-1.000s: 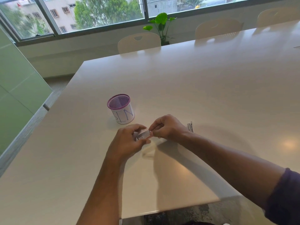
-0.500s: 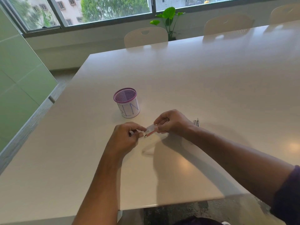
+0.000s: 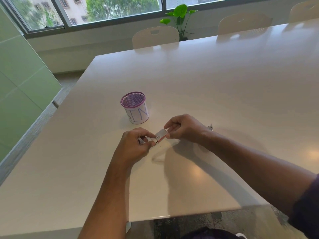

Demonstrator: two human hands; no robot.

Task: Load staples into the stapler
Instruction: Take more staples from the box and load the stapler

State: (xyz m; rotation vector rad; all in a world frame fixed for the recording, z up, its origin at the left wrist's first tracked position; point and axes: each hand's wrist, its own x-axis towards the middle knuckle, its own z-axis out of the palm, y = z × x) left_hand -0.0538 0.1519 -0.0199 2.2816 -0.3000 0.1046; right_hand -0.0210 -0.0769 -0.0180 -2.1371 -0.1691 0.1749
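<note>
A small white staple box (image 3: pixel 160 134) with a barcode on its side is held just above the table between both hands. My right hand (image 3: pixel 185 127) pinches the box's right end. My left hand (image 3: pixel 137 144) pinches the left end, where a small inner part sticks out; whether it is a tray or a flap I cannot tell. A metal stapler (image 3: pixel 210 127) lies on the table behind my right wrist, mostly hidden by it.
A purple-rimmed mesh pen cup (image 3: pixel 135 107) with a white paper label stands just beyond my hands. The white table (image 3: pixel 215 87) stretches far ahead and right. Its near edge is close to my body. Chairs (image 3: pixel 155 37) line the far side.
The two hands have drawn slightly apart, and more of the box shows between them. The camera has shifted, so the cup and hands sit further right in the frame.
</note>
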